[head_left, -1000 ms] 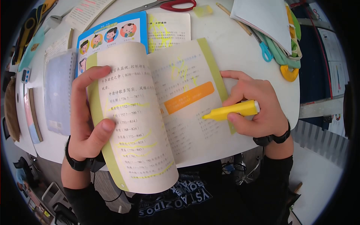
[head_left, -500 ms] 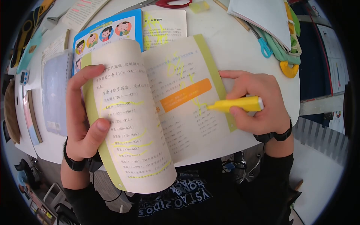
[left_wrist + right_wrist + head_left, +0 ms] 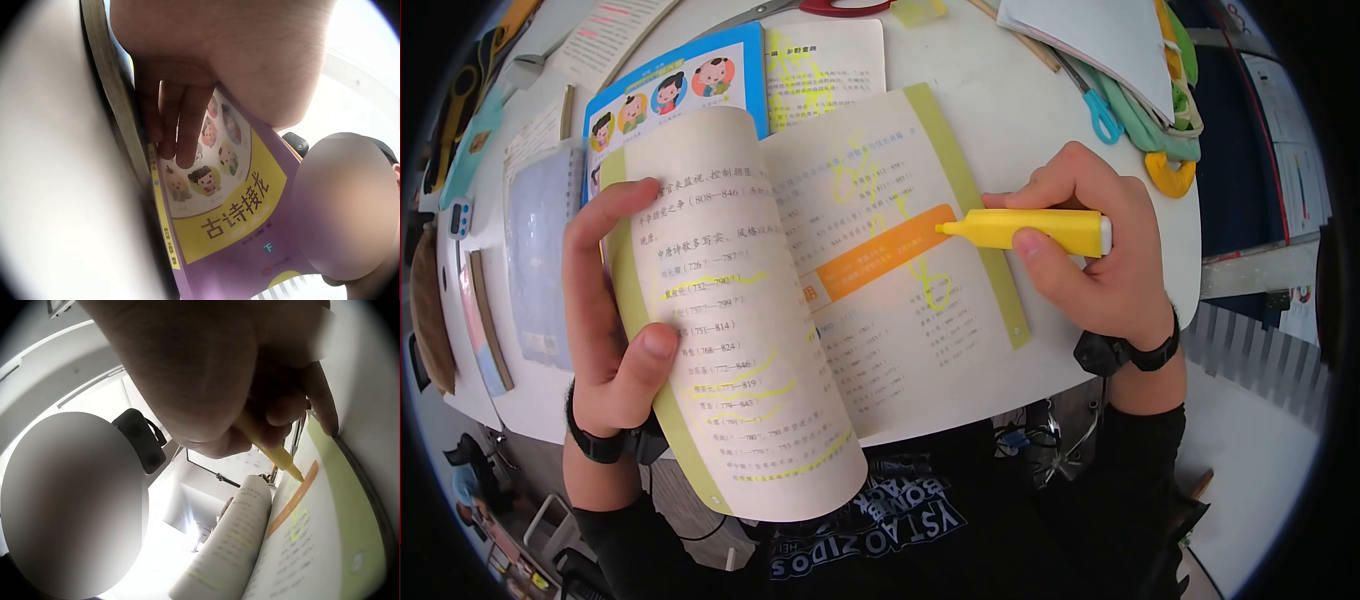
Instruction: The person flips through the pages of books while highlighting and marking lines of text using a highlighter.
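Observation:
An open book (image 3: 730, 300) with green page edges spreads across the head view. My left hand (image 3: 605, 380) grips its left side, thumb on the curled page. In the left wrist view, its fingers (image 3: 187, 125) lie against the purple and yellow cover (image 3: 231, 250). My right hand (image 3: 1115, 290) pinches a yellow highlighter (image 3: 1040, 231) between thumb and fingers over the right page. The highlighter's tip is at the right end of the orange banner (image 3: 880, 255). Yellow marks (image 3: 937, 290) run above and below that banner.
Behind the book lie a blue picture book (image 3: 750, 60), another marked page (image 3: 825, 75) and red-handled scissors (image 3: 840, 8). Blue-handled scissors (image 3: 1105, 120) and a green pouch (image 3: 1135, 150) are at the right. At left stand a translucent notebook (image 3: 545, 260) and a small timer (image 3: 461, 218).
My right hand has moved the highlighter up from the lines below the orange banner to the banner's end. A yellow looped mark now shows below it. The book has shifted slightly left in view.

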Tool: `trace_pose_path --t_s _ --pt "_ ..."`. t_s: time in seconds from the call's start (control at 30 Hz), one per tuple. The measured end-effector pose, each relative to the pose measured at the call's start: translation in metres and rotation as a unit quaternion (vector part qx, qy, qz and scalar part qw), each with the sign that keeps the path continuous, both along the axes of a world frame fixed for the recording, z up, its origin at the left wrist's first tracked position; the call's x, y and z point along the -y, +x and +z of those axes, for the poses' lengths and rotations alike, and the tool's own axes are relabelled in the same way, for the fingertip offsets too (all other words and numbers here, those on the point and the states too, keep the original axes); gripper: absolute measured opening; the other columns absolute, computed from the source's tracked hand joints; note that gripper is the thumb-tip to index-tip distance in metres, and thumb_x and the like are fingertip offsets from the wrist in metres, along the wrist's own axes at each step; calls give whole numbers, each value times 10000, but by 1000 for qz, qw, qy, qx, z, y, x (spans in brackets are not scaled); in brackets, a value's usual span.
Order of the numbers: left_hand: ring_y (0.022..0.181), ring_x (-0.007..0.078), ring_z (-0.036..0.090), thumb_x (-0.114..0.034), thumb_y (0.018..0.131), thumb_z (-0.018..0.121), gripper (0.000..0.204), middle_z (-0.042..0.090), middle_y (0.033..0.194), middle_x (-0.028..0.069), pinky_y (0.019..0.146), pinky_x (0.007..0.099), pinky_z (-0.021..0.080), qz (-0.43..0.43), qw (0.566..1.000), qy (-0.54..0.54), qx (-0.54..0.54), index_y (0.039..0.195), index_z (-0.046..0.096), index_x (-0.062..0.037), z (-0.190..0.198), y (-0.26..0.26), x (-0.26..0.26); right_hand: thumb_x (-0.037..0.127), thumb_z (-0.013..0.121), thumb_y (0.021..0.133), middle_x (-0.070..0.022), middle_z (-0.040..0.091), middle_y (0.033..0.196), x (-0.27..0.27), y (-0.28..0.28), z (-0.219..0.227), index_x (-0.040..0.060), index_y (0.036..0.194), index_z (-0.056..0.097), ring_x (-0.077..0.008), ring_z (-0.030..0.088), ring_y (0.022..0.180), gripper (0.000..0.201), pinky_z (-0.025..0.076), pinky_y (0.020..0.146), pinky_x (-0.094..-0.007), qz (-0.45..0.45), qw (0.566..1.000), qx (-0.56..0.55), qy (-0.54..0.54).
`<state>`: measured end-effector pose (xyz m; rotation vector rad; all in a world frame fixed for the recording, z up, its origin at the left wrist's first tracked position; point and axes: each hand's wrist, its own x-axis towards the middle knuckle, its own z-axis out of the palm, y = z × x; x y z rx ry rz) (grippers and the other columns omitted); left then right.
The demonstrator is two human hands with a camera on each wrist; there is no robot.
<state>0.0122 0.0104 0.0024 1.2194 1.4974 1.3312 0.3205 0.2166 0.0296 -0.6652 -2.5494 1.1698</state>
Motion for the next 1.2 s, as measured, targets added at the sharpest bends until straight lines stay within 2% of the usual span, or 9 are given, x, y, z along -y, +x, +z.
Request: trace_pose_path --t_s 0.07,0.37,0.47,0.57,0.63,0.67,0.73,0.93,1.2 --pt "1231 276 619 -448 899 741 880 545 1370 236 1043 388 500 -1 1000 1 -2 1514 315 15 0 -1 0 58 675 921 -118 745 885 0 0 0 -22 1026 647 -172 766 904 135 538 749 -244 0 1000 -1 -7" --pt "1232 276 616 -466 894 747 891 544 1373 234 1043 388 498 5 1000 -5 -6 1509 321 17 0 0 0 54 699 885 -72 716 845 6 -6 3 -20 1008 666 -104 628 686 148 501 696 -238 -38 999 12 19" --pt "1234 276 615 -483 882 753 907 545 1374 233 1045 389 497 18 1000 -4 -5 1507 326 17 0 3 -1 44 686 875 -70 700 836 5 -5 1 -15 985 663 -97 612 677 127 563 756 -274 -40 999 6 23" --pt "1229 278 619 -496 874 758 919 550 1369 234 1045 389 497 22 1000 -11 -7 1507 330 16 0 3 -1 51 673 803 -53 676 757 2 1 0 3 881 673 -132 606 621 92 611 901 -390 -25 1000 7 6" --pt "1227 279 621 -495 875 758 919 552 1367 234 1044 389 498 22 1000 -9 -5 1507 330 16 0 3 -1 75 711 729 -56 592 693 -3 2 5 42 808 609 -212 539 560 133 424 534 -279 102 995 2 -17" --pt "1225 279 623 -494 875 758 918 554 1366 235 1043 390 499 23 1000 -5 -5 1507 331 16 0 3 -1 75 711 729 -56 592 693 -3 2 7 42 808 609 -212 539 560 133 424 534 -279 102 995 2 -17" --pt "1224 279 625 -496 874 758 918 557 1363 234 1042 389 500 25 1000 -7 -2 1506 333 16 0 4 -1 86 648 654 -22 599 575 -3 2 9 50 708 657 -216 566 501 66 538 1064 -548 109 994 5 -32" --pt "1224 277 627 -512 866 760 927 564 1358 237 1040 384 502 23 1000 -4 -19 1505 340 11 0 1 -2 49 672 692 -50 650 615 4 1 3 37 793 645 -205 582 512 105 515 1085 -536 49 996 -27 -65" --pt "1226 279 627 -525 856 765 941 564 1363 237 1036 388 507 34 999 -13 -5 1511 344 4 0 4 -1 39 676 706 -59 655 618 3 1 1 37 840 641 -205 578 511 139 516 1083 -528 64 997 -26 -46"
